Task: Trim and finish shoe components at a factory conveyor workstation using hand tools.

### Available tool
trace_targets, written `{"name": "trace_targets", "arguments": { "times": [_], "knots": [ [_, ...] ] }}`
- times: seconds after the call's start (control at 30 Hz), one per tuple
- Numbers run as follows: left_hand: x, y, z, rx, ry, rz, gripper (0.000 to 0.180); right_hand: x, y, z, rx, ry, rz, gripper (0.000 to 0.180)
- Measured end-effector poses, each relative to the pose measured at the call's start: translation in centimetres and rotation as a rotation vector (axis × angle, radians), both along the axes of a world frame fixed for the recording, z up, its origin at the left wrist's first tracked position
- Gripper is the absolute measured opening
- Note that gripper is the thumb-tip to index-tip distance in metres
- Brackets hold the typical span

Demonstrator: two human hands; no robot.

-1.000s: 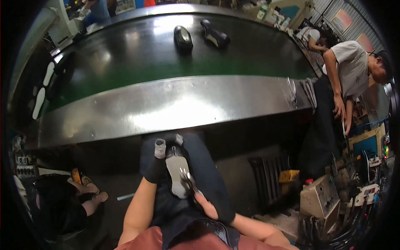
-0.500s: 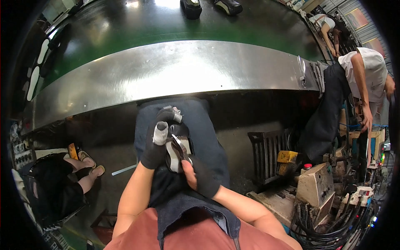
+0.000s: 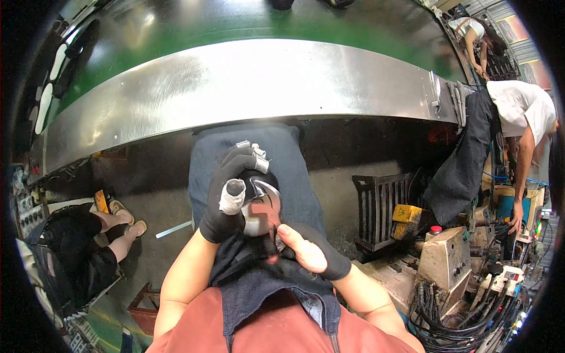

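Observation:
A dark shoe with silvery-white trim and a shiny, brownish-looking side is held above my lap. My left hand, in a black glove with grey-white tape round the fingertips, is wrapped about its left side and far end. At the near end, my right hand closes on the shoe with the bare thumb along its edge. The right glove leaves the thumb bare, and a fingertip shows below the shoe. A dark blue apron lies under the shoe across my lap.
Ahead runs a metal ledge beside a green belt with dark shoes at its far side. White soles lie far left. On the right stand a machine box with a red button, cables and a co-worker. Another person sits left.
The shoe has turned, showing its shiny side instead of the light part seen before. My right hand has shifted slightly right, with its thumb more stretched out. The whole view has tilted a little.

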State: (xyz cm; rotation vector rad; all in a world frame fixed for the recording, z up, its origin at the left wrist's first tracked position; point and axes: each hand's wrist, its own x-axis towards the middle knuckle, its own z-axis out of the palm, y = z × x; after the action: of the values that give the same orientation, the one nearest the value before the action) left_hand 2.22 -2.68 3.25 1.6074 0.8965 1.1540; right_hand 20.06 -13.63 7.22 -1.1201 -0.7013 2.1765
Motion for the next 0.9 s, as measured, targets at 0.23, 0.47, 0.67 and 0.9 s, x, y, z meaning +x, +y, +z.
{"name": "trace_targets", "arguments": {
  "times": [0.23, 0.47, 0.67, 0.9],
  "knots": [
    [0.0, -1.2, 0.0, -0.099, -0.138, -0.03, 0.077, -3.4, -2.2, -4.8, 0.602, -0.631, -0.101, 0.044],
    [-0.8, -9.1, 4.9, -0.53, -0.523, 0.0, 0.034, 2.1, -7.0, -5.7, 1.147, -0.458, 0.335, 0.054],
    [-0.4, -10.4, 4.1, -0.395, -0.183, -0.085, 0.036, 4.0, -10.6, -7.8, 1.183, -0.583, 0.426, 0.044],
    [-0.7, -9.9, 3.6, -0.431, -0.098, -0.134, 0.037, 3.6, -11.7, -8.2, 1.145, -0.484, 0.362, 0.048]
  ]
}}
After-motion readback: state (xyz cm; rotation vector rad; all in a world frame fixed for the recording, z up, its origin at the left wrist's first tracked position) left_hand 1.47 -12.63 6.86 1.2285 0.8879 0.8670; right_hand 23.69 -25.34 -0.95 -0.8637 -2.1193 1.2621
